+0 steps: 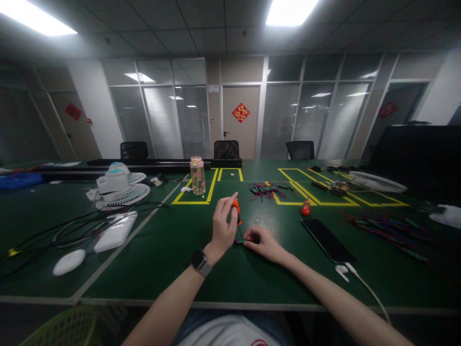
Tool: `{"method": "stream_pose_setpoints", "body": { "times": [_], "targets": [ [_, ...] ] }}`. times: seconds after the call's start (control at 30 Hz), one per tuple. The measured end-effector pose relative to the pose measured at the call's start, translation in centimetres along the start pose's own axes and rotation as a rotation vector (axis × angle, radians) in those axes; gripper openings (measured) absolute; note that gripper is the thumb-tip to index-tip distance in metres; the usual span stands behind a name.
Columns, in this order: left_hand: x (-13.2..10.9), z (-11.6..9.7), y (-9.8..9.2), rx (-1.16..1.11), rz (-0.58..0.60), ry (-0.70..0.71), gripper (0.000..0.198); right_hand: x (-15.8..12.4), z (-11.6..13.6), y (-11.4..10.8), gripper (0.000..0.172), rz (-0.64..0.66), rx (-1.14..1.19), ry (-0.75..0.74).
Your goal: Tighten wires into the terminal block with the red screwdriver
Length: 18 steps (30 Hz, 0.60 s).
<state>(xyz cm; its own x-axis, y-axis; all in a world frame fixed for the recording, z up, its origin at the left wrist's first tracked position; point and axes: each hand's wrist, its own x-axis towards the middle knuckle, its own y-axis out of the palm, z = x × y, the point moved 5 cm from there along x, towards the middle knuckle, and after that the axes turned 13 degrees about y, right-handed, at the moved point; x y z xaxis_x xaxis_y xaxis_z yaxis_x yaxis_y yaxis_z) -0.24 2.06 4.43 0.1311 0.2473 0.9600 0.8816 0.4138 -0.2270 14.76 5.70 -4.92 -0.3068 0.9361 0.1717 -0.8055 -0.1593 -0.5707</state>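
In the head view, my left hand (222, 223) is closed round an orange-and-black screwdriver (236, 205), held nearly upright with its shaft pointing down. A small green circuit board (239, 241) with thin wires lies under the screwdriver's tip; whether the tip touches it I cannot make out. My right hand (265, 242) rests on the table and pinches the board's right end between thumb and fingers. Beyond the hands lies a heap of small wired boards (267, 191).
A black phone (328, 240), white earphones (342, 273), a small red figure (306, 208) and bundled wired boards (391, 231) lie to the right. Farther left stand a pink-lidded bottle (198, 178), white fan parts (122, 190), a white power bank-like box (115, 232), cables and a white mouse (69, 262).
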Motion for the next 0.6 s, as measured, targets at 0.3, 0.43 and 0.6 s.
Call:
{"method": "stream_pose_setpoints", "body": {
  "times": [0.3, 0.43, 0.6],
  "targets": [
    [-0.01, 0.02, -0.11, 0.051, -0.033, -0.002, 0.03, -0.07, 0.11, -0.03, 0.008, -0.001, -0.014, 0.001],
    [0.05, -0.03, 0.03, -0.015, 0.012, -0.003, 0.036, -0.06, 0.28, -0.06, 0.007, 0.003, -0.013, 0.003],
    [0.15, 0.05, 0.02, 0.014, -0.02, 0.007, 0.031, -0.11, 0.32, -0.02, 0.009, 0.003, -0.009, 0.015]
  ]
}}
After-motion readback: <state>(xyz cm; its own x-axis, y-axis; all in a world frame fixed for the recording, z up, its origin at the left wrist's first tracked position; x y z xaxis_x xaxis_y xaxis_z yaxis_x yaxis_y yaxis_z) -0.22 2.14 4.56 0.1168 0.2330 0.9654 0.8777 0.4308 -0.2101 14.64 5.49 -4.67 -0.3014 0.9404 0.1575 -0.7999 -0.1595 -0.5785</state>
